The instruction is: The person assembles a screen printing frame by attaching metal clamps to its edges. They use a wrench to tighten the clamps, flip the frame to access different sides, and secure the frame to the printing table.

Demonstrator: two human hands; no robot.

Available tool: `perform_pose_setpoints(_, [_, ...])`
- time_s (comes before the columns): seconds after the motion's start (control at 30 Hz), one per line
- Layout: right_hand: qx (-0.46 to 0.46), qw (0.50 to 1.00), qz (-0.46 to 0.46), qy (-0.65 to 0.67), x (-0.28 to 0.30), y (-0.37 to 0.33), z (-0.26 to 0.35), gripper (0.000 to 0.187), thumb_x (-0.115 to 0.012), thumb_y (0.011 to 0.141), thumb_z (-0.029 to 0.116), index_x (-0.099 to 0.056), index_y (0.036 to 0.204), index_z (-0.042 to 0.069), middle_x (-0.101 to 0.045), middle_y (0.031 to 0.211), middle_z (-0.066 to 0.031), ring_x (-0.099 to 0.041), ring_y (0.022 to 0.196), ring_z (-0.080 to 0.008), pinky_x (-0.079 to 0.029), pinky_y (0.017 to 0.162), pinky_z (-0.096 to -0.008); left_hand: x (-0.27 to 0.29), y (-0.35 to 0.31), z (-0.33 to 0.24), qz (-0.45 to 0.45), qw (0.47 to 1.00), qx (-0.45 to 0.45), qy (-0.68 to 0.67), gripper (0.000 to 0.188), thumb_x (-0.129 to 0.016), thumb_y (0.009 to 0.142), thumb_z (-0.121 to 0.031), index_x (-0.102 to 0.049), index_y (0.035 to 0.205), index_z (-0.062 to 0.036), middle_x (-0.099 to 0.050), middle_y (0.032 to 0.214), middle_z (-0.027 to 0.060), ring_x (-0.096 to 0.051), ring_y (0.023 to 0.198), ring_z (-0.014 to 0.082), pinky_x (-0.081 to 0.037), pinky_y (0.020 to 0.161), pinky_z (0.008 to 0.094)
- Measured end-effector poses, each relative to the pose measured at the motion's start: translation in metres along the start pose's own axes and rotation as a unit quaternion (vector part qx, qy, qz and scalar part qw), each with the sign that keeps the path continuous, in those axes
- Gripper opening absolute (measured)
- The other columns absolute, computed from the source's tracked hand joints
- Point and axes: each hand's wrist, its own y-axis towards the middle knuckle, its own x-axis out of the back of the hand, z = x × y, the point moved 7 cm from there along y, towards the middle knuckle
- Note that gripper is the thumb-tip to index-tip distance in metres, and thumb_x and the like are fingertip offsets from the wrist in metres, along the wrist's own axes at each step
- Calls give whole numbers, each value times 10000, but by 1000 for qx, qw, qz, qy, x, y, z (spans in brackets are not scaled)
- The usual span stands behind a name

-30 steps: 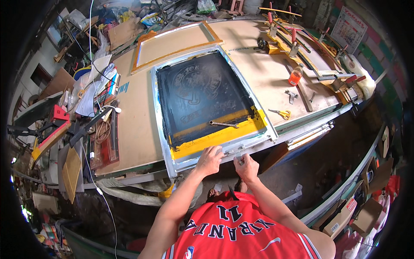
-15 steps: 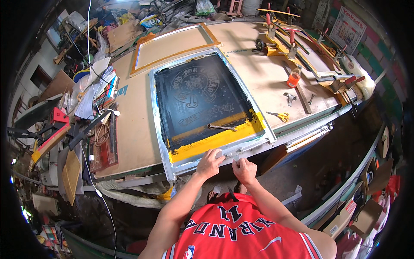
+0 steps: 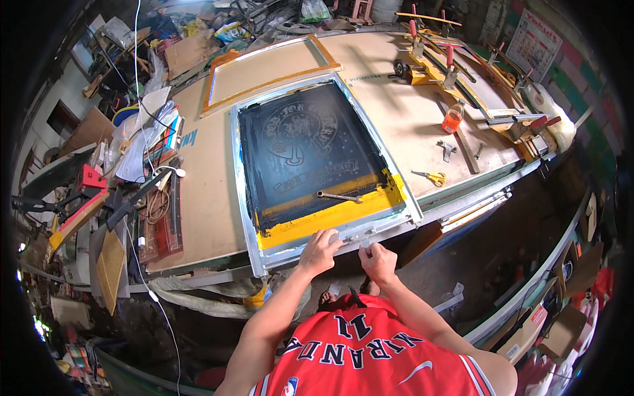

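A screen-printing frame [image 3: 395,160] with pale metal edges lies in front of me. Its dark mesh [image 3: 300,148] bears a faint round design, and a yellow band [image 3: 310,221] crosses the near end. On that band rests a combination wrench [image 3: 340,197]. My left hand [image 3: 319,252] is at the frame's near edge, fingers curled and pinched together beside a small metal fitting [image 3: 353,236]. Close by on the right, my right hand [image 3: 378,263] is closed, thumb against the bent fingers, just off that edge. Whatever either hand grips is hidden or too small to name.
Yellow-handled scissors [image 3: 436,178], a small metal part [image 3: 446,151] and a bottle of orange liquid [image 3: 453,119] occupy the table's right side. Beyond them stands a clamp rig [image 3: 452,72]. An empty wooden frame [image 3: 264,72] lies behind; a white cable [image 3: 140,86] hangs left.
My right hand has shifted slightly right, away from the metal fitting. The left hand stays at the frame's near edge.
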Motion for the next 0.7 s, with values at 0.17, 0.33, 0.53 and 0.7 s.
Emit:
perform_pose_setpoints(0.17, [-3, 1000, -20, -9, -1, -3, 3, 345, -749, 822, 219, -495, 620, 101, -578, 574, -96, -576, 447, -306, -453, 415, -425, 2, 2, -4, 30, 999, -18, 17, 451, -642, 665, -7, -719, 1093, -123, -573, 1222, 157, -541, 1153, 356, -447, 1005, 448])
perform_pose_setpoints(0.33, [18, 999, -38, -23, 5, -1, 4, 377, -775, 803, 200, -473, 604, 93, -546, 548, -88, -562, 443, -291, -431, 412, -409, 3, 4, -6, 44, 999, -13, 21, 451, -644, 681, -11, -714, 1111, -127, -558, 1253, 159, -535, 1175, 358, -437, 1032, 455])
perform_pose_setpoints(0.53, [17, 998, -57, -26, 6, -2, 3, 376, -775, 804, 189, -470, 602, 104, -529, 553, -84, -552, 438, -287, -434, 412, -408, -5, 2, -2, 19, 1000, -21, 1, 400, -657, 726, -19, -717, 1105, -131, -568, 1255, 165, -535, 1197, 356, -435, 1041, 456])
perform_pose_setpoints(0.7, [6, 997, -68, -32, 8, -4, 1, 360, -763, 815, 184, -473, 615, 113, -528, 567, -85, -552, 440, -293, -440, 416, -414, -5, 4, -2, 31, 999, -10, 4, 394, -664, 738, -2, -723, 1103, -135, -584, 1241, 147, -549, 1158, 351, -449, 997, 452])
